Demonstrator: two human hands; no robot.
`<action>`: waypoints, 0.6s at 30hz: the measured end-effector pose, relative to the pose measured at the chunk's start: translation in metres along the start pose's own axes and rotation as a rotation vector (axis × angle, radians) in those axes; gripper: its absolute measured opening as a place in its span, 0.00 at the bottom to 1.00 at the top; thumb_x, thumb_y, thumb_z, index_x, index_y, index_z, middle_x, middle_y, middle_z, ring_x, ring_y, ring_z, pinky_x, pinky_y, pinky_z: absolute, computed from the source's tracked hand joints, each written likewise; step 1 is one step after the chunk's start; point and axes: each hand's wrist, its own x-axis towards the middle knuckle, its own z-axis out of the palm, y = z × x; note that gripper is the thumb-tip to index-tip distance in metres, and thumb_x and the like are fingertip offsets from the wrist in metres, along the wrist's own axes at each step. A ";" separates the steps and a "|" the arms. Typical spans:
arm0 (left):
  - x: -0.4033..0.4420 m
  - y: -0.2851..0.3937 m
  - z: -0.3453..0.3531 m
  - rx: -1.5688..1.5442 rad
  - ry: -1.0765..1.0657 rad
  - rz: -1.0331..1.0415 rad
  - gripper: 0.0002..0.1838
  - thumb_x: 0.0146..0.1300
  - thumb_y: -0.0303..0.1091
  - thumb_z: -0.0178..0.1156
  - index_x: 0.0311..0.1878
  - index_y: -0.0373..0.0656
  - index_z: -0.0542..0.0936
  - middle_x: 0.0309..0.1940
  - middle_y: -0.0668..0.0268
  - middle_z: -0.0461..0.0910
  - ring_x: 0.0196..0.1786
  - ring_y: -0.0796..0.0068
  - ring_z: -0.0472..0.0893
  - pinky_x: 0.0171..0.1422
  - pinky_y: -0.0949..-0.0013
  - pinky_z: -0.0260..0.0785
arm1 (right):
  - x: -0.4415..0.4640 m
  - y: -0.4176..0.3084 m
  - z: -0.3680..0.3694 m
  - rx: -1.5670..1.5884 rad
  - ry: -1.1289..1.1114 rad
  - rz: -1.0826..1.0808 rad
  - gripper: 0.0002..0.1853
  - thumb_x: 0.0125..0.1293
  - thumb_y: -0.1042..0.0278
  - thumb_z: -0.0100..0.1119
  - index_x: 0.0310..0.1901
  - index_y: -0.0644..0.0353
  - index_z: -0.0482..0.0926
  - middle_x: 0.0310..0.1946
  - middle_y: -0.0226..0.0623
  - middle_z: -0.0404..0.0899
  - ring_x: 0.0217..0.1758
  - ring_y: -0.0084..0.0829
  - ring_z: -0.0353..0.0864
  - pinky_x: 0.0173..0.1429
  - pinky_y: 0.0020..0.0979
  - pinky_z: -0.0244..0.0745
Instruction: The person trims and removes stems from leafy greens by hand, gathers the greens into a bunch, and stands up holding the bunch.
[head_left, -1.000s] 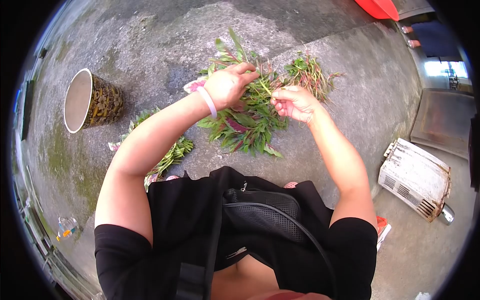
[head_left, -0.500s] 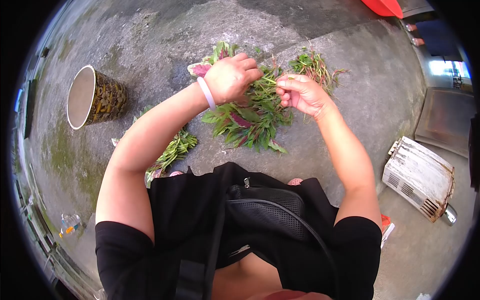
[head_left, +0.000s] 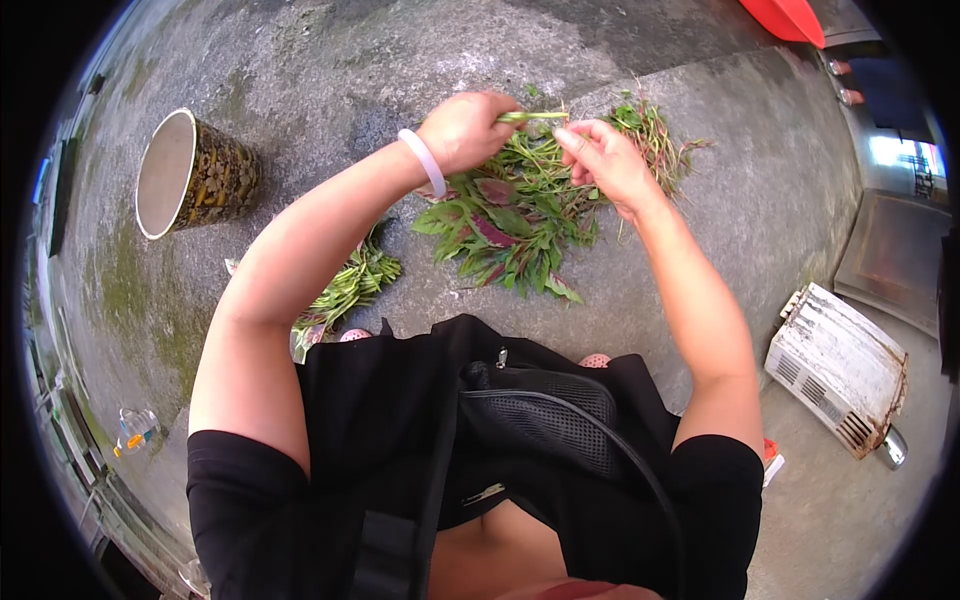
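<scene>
My left hand (head_left: 468, 132), with a pale lilac bangle (head_left: 422, 163) at the wrist, is closed around green vegetable stems (head_left: 535, 115) whose cut ends point right. Its leafy end is mostly hidden by the hand and wrist. Just right of the stem ends, my right hand (head_left: 607, 163) has thumb and fingers pinched together; what lies between them is too small to make out. Below both hands, a pile of leafy greens (head_left: 510, 235) with green and purple-red leaves lies on the concrete. Beyond my right hand sits a heap of thin reddish roots and trimmings (head_left: 655, 135).
A bundle of trimmed stems (head_left: 362, 278) lies by my left foot. A patterned bucket (head_left: 222, 178) lies at the left, its mouth toward the left. At the right is a rusty white metal box (head_left: 838, 355). A red basin (head_left: 785, 18) shows top right, a plastic bottle (head_left: 137, 430) lower left.
My left hand has risen slightly, and the stems in it now stick out to the right, apart from the pile. My right hand has moved up and right, off the stems it was pinching.
</scene>
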 end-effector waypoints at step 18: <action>0.021 -0.032 0.007 -0.089 0.112 -0.416 0.14 0.63 0.40 0.50 0.40 0.40 0.80 0.25 0.62 0.78 0.29 0.70 0.76 0.40 0.64 0.69 | 0.006 0.005 -0.003 -0.315 0.323 -0.616 0.13 0.64 0.71 0.52 0.50 0.63 0.75 0.31 0.34 0.79 0.31 0.22 0.77 0.35 0.23 0.73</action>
